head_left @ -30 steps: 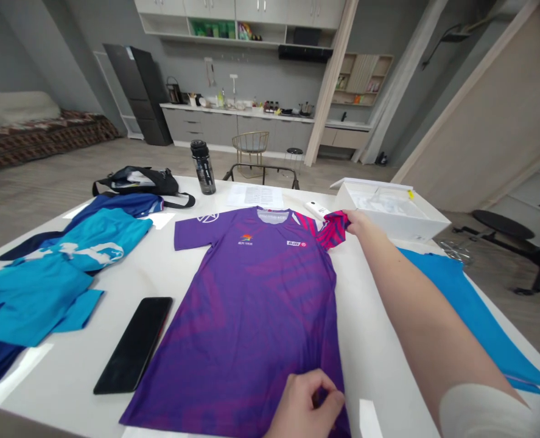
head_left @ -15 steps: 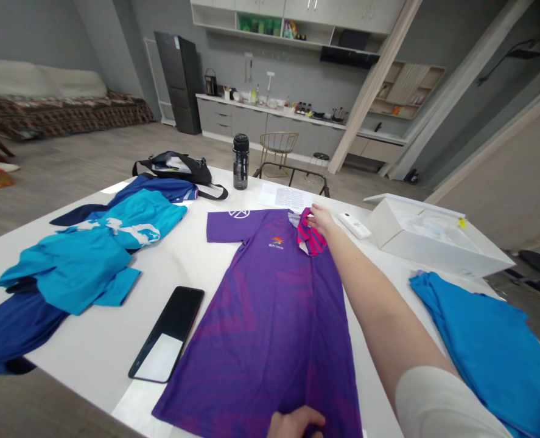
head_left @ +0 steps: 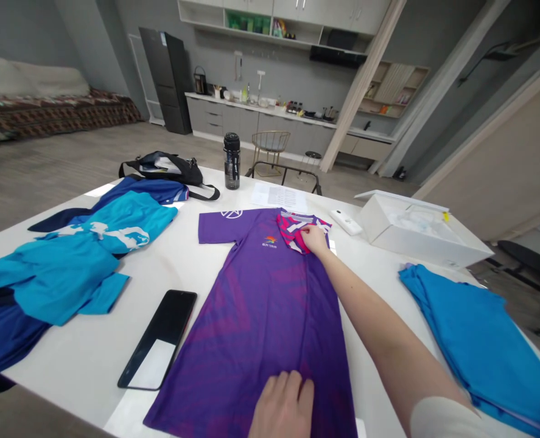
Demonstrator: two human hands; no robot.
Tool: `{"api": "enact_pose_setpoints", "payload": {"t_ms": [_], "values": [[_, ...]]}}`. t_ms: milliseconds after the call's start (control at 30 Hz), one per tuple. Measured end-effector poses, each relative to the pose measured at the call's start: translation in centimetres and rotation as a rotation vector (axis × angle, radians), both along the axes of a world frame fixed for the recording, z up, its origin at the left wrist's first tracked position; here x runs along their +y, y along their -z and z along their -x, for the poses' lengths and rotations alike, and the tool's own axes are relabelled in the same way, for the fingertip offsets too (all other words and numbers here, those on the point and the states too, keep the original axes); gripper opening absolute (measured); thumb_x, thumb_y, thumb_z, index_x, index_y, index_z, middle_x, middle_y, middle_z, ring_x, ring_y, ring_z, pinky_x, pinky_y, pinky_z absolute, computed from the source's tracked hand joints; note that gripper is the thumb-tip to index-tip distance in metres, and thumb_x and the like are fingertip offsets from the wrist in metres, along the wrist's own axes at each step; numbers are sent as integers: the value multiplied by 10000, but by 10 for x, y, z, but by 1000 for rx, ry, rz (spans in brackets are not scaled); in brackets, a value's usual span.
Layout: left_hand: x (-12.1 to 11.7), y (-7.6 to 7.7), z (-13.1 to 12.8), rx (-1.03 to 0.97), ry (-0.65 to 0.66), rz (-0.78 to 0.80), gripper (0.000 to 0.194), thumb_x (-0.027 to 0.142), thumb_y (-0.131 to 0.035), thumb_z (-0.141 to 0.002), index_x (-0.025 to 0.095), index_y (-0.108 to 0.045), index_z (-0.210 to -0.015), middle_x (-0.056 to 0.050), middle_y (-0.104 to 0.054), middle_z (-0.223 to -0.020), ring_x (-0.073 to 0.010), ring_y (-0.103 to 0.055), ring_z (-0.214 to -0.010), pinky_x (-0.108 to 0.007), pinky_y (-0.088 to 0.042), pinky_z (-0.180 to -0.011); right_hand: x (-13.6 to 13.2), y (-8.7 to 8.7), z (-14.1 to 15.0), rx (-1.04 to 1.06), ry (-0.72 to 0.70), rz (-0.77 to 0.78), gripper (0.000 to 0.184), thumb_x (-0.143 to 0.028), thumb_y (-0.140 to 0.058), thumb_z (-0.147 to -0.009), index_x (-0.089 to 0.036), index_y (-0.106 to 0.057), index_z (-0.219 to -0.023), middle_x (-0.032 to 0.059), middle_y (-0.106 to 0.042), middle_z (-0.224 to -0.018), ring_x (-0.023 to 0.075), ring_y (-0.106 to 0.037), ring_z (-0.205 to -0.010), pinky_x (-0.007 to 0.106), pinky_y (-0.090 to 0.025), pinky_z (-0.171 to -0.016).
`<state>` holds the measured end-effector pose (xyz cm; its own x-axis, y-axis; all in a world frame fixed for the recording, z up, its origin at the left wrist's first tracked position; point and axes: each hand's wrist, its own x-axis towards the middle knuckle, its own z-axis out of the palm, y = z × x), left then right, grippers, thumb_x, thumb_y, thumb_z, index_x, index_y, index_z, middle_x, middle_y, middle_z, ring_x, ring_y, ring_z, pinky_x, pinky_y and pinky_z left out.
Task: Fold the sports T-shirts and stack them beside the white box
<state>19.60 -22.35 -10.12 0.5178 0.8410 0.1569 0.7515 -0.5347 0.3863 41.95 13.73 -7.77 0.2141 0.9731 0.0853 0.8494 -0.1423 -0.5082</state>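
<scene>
We had the purple shirt (head_left: 260, 316) laid lengthwise on the white table (head_left: 374, 292), its collar toward twelve o'clock, its hem toward six.

At six, our left hand (head_left: 283, 406) lay on the shirt's lower part, back up, fingers together; we could not tell whether it gripped any cloth.

Just beside the shirt at eight lay the black phone (head_left: 157, 340), screen up.

At four we had a folded blue garment (head_left: 484, 340), and at nine to ten a loose pile of teal (head_left: 69, 267) and navy clothes (head_left: 7, 340).

At one, our right hand (head_left: 313, 239) pinched the pink patterned sleeve (head_left: 292, 232), which was turned inward over the chest beside the collar.

Past it, at one, lay a slim white device (head_left: 346, 222), near the open white box (head_left: 420, 228) at two.

Farther off stood printed paper (head_left: 279, 196) and the bottle (head_left: 232, 161) around twelve, with the black bag (head_left: 169, 167) at eleven.
</scene>
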Motion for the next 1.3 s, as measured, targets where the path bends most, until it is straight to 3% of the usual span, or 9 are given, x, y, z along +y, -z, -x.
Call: {"api": "enact_pose_setpoints", "payload": {"t_ms": [100,200,333,467,700,833,933,1133,1300], "values": [[16,8,-9,-99,212,-289,296,328,-533,-1007,213,-686,-1233,-48,-716,-1260,-204,-654,-1161,-356,-471,-1079,-8,4,14,5,-51,65,180,-185,-620,-860,-183,-795,-902,99,-783,-985,245,-717,-991,290,-495,-922],[22,14,-9,-71,321,-344,556,610,-474,-990,210,-617,-1349,-57,-625,-1426,-212,-548,-1324,-385,-403,-1147,-10,4,30,12,-55,77,212,-272,-601,-923,-164,-782,-900,134,-775,-999,256,-720,-978,295,-499,-890],[19,23,-1,6,360,-398,635,672,-427,-980,262,-536,-1452,-66,-553,-1506,-215,-484,-1390,-418,-375,-1151,-15,3,56,56,-93,39,356,-424,-526,-995,-166,-754,-905,116,-769,-940,242,-719,-934,294,-504,-859],[15,30,2,35,376,-407,693,712,-399,-968,290,-469,-1513,-61,-518,-1538,-228,-466,-1406,-443,-353,-1167,-29,8,83,265,-401,-65,290,-399,-515,-1015,-202,-719,-1071,49,-766,-1043,180,-707,-963,268,-503,-886],[28,-12,21,8,438,-277,645,663,-418,-989,272,-470,-1500,-57,-529,-1529,-229,-482,-1405,-460,-380,-1169,-41,16,80,93,-363,-136,293,-340,-534,-1015,-199,-689,-1220,117,-682,-1311,249,-635,-1206,369,-453,-1061],[44,-40,47,1,225,-98,370,374,-515,-1020,254,-598,-1360,-31,-631,-1412,-221,-609,-1248,-408,-484,-1080,-35,17,94,-68,-370,-250,269,-293,-574,-988,-147,-698,-1179,148,-684,-1254,269,-602,-1217,386,-418,-1098],[42,-38,75,61,-45,-84,366,136,-472,-987,223,-624,-1308,-53,-687,-1280,-228,-674,-1061,-386,-562,-912,-26,12,130,-25,-366,-316,226,-260,-570,-981,-144,-708,-1116,128,-701,-1163,256,-606,-1162,368,-424,-1082],[-1,-20,133,119,-448,-106,283,138,-450,-1000,210,-635,-1200,-52,-679,-1000,-197,-677,-865,-317,-551,-759,-10,2,233,63,-586,-188,182,-271,-595,-954,-198,-721,-1064,79,-682,-1188,225,-579,-1167,349,-403,-1083],[-27,-27,169,90,-670,0,181,276,-452,-1035,229,-624,-1061,-24,-685,-904,-174,-691,-787,-277,-512,-691,-10,6,289,-93,-672,-25,454,-484,-665,-903,-193,-683,-1251,127,-594,-1359,314,-520,-1249,478,-386,-1081]]}}
